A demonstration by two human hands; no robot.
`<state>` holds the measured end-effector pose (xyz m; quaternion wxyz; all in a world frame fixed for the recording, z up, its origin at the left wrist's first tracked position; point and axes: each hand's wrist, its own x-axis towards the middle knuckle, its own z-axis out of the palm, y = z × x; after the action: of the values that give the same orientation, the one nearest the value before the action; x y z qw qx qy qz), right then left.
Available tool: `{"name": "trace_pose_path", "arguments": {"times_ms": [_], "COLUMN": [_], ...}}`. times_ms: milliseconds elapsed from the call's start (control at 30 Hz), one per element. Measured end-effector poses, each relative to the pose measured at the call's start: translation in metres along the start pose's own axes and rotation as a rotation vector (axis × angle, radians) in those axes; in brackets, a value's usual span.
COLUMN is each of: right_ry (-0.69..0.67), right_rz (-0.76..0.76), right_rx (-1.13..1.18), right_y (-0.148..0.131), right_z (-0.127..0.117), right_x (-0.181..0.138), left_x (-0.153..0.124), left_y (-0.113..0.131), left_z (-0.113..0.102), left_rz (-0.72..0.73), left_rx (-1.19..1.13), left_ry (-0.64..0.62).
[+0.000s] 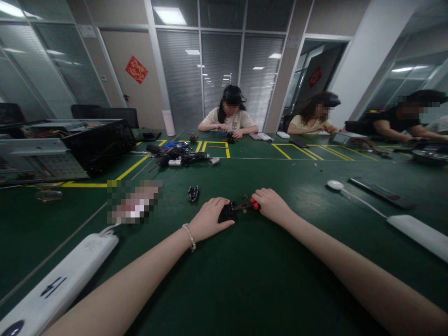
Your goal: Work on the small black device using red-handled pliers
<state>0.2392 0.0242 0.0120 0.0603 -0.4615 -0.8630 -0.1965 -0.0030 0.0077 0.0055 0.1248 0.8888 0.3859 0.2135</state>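
Note:
My left hand (210, 218) is closed around a small black part (227, 213) on the green table (224, 280), with a beaded bracelet on its wrist. From the right, my right hand (272, 204) grips pliers (252, 203) with red handles. The jaws of the pliers point left and meet the black part at its right side; whether they clamp on it is too small to tell. A few tiny loose bits (244, 196) lie just beyond the jaws. Farther left sits another small black and silver part (192, 193), apart from both hands.
A black drill and cables (178, 156) lie in a heap beyond my left hand. An open computer case (70, 147) stands at left. White power strips (63, 275) flank both forearms. A white puck on a cable (335, 185) lies at right. Several people work across the table.

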Motion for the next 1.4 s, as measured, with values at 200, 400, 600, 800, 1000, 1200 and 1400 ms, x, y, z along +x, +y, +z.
{"name": "trace_pose_path", "arguments": {"times_ms": [200,400,600,800,1000,1200,1400], "right_ry": [0.008,0.006,0.002,-0.021,-0.006,0.001,0.009], "right_rz": [0.013,0.018,-0.001,0.013,0.017,0.002,0.007], "right_rx": [0.011,0.011,0.02,-0.013,-0.007,0.012,0.018], "right_y": [-0.0002,0.0002,0.0002,-0.0009,-0.001,-0.0006,-0.0005], "right_z": [0.0014,0.0019,0.0003,-0.0001,0.001,-0.0003,0.0003], "right_x": [-0.0001,-0.0003,-0.0006,0.0011,0.0007,0.0001,-0.0003], "left_x": [0.0003,0.0008,0.0005,0.0004,0.0009,0.001,0.0013], "left_y": [-0.0002,0.0008,0.0021,0.001,0.0005,0.0005,0.0004], "left_z": [-0.0005,-0.001,-0.002,0.0003,0.0009,-0.0006,-0.0008], "left_rz": [-0.015,-0.02,-0.018,0.003,0.004,-0.007,-0.009], "left_rx": [-0.015,-0.01,-0.007,0.011,0.009,0.003,0.002], "left_ry": [-0.011,-0.012,-0.015,0.01,0.008,-0.002,-0.001]}}
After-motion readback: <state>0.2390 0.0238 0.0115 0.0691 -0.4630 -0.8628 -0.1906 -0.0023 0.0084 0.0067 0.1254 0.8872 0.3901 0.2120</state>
